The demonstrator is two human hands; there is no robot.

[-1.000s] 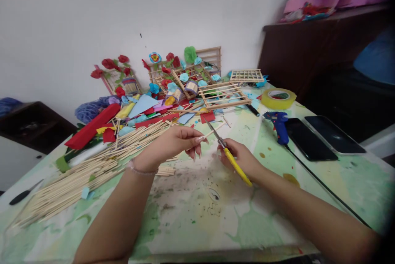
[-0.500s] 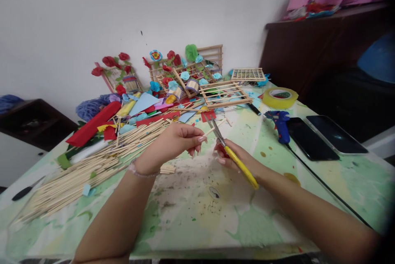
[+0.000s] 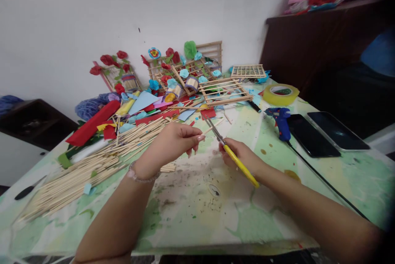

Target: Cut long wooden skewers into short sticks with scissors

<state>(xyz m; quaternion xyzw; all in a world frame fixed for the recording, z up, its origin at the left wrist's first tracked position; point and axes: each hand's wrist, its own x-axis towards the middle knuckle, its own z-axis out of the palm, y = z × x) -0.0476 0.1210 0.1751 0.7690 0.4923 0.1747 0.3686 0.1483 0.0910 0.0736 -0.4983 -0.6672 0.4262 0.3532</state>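
Observation:
My left hand [image 3: 182, 138] pinches a short pale wooden stick [image 3: 212, 126] that points up and to the right. Around the yellow-handled scissors [image 3: 240, 165] my right hand [image 3: 237, 155] is closed, and the metal blades are at the stick, partly spread. Below my left wrist, a few short cut sticks [image 3: 168, 167] lie on the tablecloth. Many long sticks [image 3: 74, 186] are piled at the left, beside and beyond my left forearm.
Blue glue gun [image 3: 281, 124], two phones [image 3: 313, 136] and yellow tape roll [image 3: 280, 94] lie at the right. Paper scraps, red roll [image 3: 94, 122], stick frames [image 3: 226, 91] and paper flowers stand toward the wall. A black-handled tool [image 3: 26, 192] lies far left.
The scissors and my right hand have shifted slightly, with fewer right fingertips showing. My left hand still pinches the stick. The camera view has moved a little.

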